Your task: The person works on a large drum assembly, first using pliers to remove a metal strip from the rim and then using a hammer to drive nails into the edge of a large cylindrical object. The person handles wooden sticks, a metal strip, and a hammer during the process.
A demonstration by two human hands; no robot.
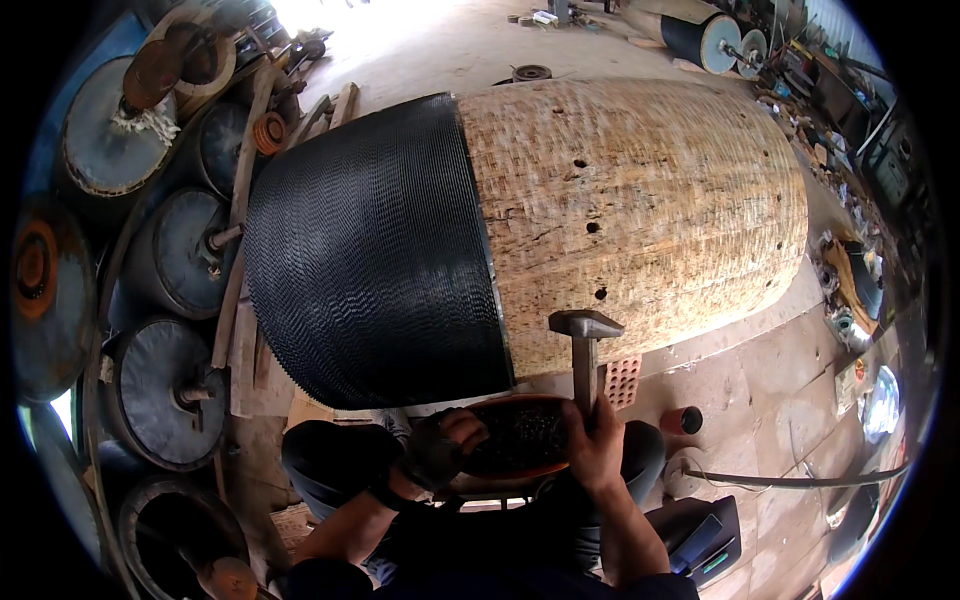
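Observation:
My right hand (596,445) is closed around the wooden handle of a hammer (586,345), its metal head up in front of the large wooden drum (640,200). My left hand (447,447), in a dark glove that leaves the fingertips bare, is over the left side of a reddish-rimmed bowl (520,467). Its fingers are curled together, and whatever may be between them is too small to make out. Small dark bits with bright glints lie in the bowl. A black ridged sheet (380,250) wraps the drum's left part; the bare wood shows several dark holes.
Several dark drums with round end plates (168,390) and shafts stand along the left, beside wooden beams (240,220). A perforated brick (622,382) and a small reddish cup (683,420) are on the floor. A long bar (800,481) lies at right, near scattered debris.

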